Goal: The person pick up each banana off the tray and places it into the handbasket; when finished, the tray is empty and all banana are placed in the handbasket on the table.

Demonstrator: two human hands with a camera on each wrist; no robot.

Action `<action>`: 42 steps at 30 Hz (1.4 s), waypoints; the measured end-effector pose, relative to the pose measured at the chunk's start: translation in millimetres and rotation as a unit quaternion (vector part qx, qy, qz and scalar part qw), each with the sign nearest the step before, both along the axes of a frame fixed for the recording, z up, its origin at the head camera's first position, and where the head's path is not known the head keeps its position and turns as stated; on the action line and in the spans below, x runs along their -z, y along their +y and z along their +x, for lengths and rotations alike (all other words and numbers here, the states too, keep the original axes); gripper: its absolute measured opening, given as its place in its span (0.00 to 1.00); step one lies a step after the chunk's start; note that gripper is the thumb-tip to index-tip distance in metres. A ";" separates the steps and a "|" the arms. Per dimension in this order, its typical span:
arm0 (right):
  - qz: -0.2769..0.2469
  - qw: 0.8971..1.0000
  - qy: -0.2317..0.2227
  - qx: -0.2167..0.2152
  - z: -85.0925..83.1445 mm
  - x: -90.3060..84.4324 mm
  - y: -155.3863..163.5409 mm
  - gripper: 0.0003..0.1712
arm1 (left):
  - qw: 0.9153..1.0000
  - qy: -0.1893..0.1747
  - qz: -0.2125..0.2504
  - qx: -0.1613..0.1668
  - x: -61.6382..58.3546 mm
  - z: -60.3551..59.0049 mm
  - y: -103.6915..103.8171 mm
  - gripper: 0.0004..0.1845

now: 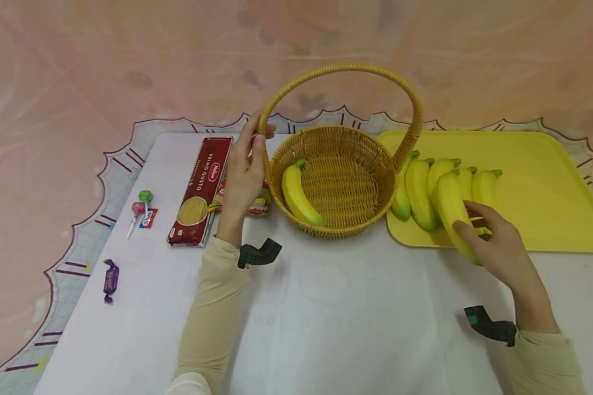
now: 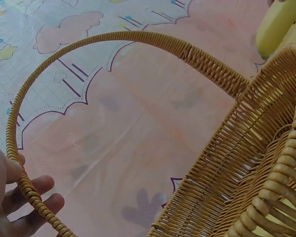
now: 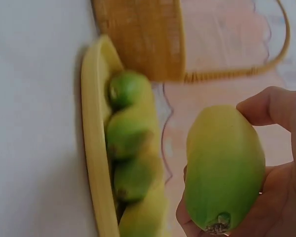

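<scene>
A yellow wicker basket (image 1: 336,230) with a tall hoop handle (image 1: 346,68) stands at the table's middle, a single banana (image 1: 297,195) lying inside on its left. My left hand (image 1: 244,173) grips the handle's left side; the left wrist view shows fingers curled round the woven hoop. Between the thumb and fingers of my right hand (image 1: 499,241) is another banana (image 1: 452,211), raised over the front of the yellow tray (image 1: 548,192). In the right wrist view its green end points toward the camera. Several more bananas (image 1: 420,192) lie side by side on the tray's left part.
Left of the basket lie a red spaghetti pack (image 1: 197,192) and a colourful snack bag (image 1: 259,203), partly behind my left hand. Farther left are two lollipops (image 1: 138,208) and a purple wrapped candy (image 1: 111,281). A patterned cloth (image 1: 128,82) spreads behind.
</scene>
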State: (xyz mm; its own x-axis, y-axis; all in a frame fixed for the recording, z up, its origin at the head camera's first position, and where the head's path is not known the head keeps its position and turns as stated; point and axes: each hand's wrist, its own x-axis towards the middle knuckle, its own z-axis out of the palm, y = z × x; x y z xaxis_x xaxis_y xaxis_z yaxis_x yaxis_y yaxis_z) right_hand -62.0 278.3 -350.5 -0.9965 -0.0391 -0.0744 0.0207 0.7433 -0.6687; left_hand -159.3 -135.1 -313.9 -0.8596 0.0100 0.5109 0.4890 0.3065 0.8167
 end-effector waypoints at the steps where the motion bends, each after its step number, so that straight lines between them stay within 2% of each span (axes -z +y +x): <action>1: -0.002 1.000 0.007 -0.006 2.6 -0.9 -3.8 0.34 | 1.000 -0.002 0.002 0.001 0.0 -0.1 0.2 0.22; 9: -0.032 0.995 0.055 -0.077 12.8 -16.8 -40.3 0.29 | 1.000 0.006 0.001 -0.001 0.8 -0.3 0.5 0.21; 15: -0.030 0.989 0.063 -0.128 3.4 -24.2 -75.7 0.29 | 1.000 0.000 0.003 0.001 0.4 -0.9 0.9 0.21; 20: -0.033 0.988 0.058 -0.141 -15.4 -24.8 -105.5 0.29 | 1.000 -0.002 -0.004 0.002 -1.1 0.2 1.4 0.21; 26: -0.043 0.989 0.034 -0.137 -47.8 -22.5 -141.6 0.31 | 1.000 -0.008 0.005 0.000 -2.4 1.5 2.3 0.22; 30: -0.040 0.989 0.010 -0.142 -71.2 -19.5 -165.5 0.33 | 1.000 -0.016 0.010 -0.003 -14.5 11.4 5.2 0.22; 34: -0.016 0.988 -0.018 -0.152 -89.9 -11.8 -184.8 0.34 | 1.000 -0.021 0.006 -0.004 -26.2 22.0 8.2 0.21; 42: 0.051 0.978 -0.085 -0.184 -106.6 3.4 -209.6 0.37 | 1.000 -0.012 -0.005 0.000 -30.3 21.9 11.2 0.21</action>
State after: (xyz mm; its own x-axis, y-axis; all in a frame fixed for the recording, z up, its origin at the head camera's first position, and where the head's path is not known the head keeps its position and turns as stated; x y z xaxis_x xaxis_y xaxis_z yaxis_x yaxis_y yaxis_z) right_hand -168.6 68.7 -353.9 -0.8895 -0.3759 -0.2598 -0.1557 0.7838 -0.6012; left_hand -137.4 -123.9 -283.6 -0.8713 0.0147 0.4905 0.4697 0.3148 0.8248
